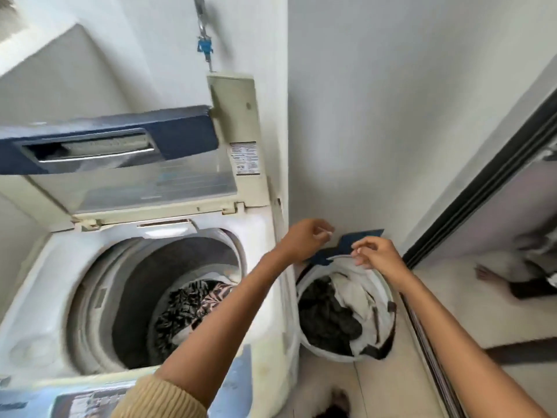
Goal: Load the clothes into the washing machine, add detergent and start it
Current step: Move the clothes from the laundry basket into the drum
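The washing machine (144, 297) stands with its lid (120, 152) raised, and a patterned garment (187, 306) already lies in the drum (135, 285). The laundry basket (301, 300) sits on the floor just beside the machine, against the wall (407, 116), and holds dark and white clothes (334, 315). Both hands hover above the basket's far rim. The left hand (307, 239) is loosely curled and appears to pinch only something small and pale, which cannot be identified. The right hand (373, 253) has its grip pressed together on the white trim at the basket's rim, next to a blue tab (349, 245). Loading is judged to be partly done. Risk one: the basket looks soft-sided, so pulling on the trim may collapse or tip it and spill clothes onto the floor. Risk two: the left forearm crosses the machine's corner, so a lifted garment may snag on the drum edge or fall into the gap between machine and basket. Risk three: dark and white items lie tangled, so lifting one may drag others out. No detergent is visible.
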`<state>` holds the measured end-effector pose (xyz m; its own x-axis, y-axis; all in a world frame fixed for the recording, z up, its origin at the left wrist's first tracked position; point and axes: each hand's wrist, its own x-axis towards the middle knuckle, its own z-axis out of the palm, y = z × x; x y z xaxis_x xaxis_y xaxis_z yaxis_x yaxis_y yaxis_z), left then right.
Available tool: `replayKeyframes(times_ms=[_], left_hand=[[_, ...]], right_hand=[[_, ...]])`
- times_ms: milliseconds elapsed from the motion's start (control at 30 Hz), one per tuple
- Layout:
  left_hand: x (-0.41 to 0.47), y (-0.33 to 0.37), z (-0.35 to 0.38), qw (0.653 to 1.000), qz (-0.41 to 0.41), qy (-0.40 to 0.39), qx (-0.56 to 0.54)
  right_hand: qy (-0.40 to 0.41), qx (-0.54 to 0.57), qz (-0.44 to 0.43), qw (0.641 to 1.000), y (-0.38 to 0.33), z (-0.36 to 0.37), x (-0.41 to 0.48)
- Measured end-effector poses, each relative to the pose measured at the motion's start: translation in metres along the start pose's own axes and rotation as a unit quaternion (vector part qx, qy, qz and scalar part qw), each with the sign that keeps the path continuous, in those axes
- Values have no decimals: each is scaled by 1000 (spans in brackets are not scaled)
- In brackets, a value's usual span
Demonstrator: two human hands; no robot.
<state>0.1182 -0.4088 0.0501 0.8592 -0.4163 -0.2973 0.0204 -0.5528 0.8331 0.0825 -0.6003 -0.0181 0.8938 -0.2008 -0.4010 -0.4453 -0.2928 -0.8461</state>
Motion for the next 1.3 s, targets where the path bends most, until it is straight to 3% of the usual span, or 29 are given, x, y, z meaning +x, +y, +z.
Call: replayKeyframes(times_ms=[133, 200, 300, 500, 633, 800, 900, 1000, 1133, 1300], left_hand=[[61, 4, 92, 989, -80, -123, 25], [86, -17, 131, 971, -157, -174, 54], [117, -71, 182, 951, -205, -196, 119], [128, -208, 245, 908, -309, -207, 195], [141, -269, 260, 871, -326, -281, 237], [168, -293, 257, 898, -298, -240, 218], [168, -299, 256, 900, -296, -234, 220], [164, -293, 250, 888, -296, -269, 228], [158, -270, 233, 879, -294, -307, 216], [157, -192, 198, 885, -196, -334, 259]], right_hand=[[37, 19, 140, 989, 101, -24, 26], [26, 10, 186, 982, 150, -20, 37], [-16, -8, 241, 970, 217, -5, 57], [-109, -130, 238, 956, 323, 51, 106], [-174, -148, 218, 949, 370, 91, 152], [-248, -153, 238, 927, 421, 122, 189], [-249, -188, 218, 925, 447, 127, 195], [-204, -174, 224, 937, 432, 120, 187], [-184, 85, 308, 930, 350, 95, 158], [-155, 226, 197, 941, 238, 57, 105]])
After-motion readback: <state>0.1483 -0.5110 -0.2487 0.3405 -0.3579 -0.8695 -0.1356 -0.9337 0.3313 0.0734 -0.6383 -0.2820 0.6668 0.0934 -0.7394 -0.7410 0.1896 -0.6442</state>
